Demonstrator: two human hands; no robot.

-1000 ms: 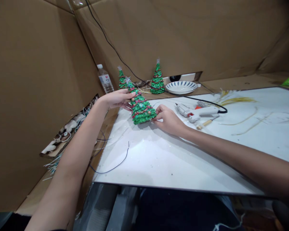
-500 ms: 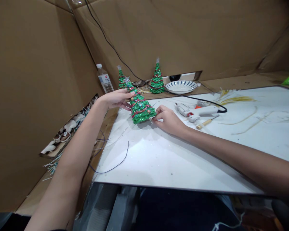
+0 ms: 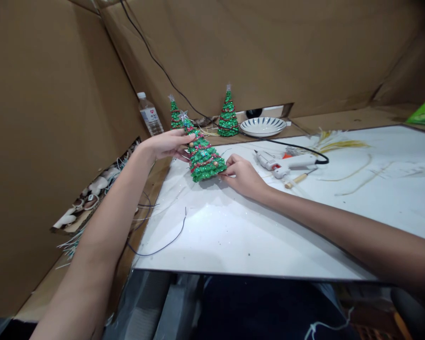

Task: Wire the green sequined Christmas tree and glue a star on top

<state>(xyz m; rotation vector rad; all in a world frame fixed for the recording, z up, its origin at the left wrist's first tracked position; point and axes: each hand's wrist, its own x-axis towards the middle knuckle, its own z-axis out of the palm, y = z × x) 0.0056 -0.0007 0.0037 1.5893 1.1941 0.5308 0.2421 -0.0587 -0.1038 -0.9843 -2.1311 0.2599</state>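
A small green Christmas tree (image 3: 206, 159), with red garland, beads and a star on top, leans to the left over the white board (image 3: 205, 236). Around its upper part, my left hand (image 3: 172, 143) is closed, thumb in front and fingers behind. At the lower right edge of the tree, my right hand (image 3: 242, 174) has its fingers pinched together; what lies between the fingertips is hidden. A white glue gun (image 3: 286, 162) lies to the right of that hand, with a wooden-handled awl (image 3: 297, 180) beside it.
Behind stand two more trees, one in plain sight (image 3: 228, 115), one partly hidden (image 3: 175, 113). A striped plate (image 3: 263, 126) and a water bottle (image 3: 150, 114) are at the back. Yellow strands (image 3: 343, 144) lie right; a dark wire (image 3: 173, 243) curls near the front left. Cardboard walls enclose the table.
The whole view has shifted slightly, so things appear a little further left. Both hands keep the same hold on the tree, which has hardly moved.
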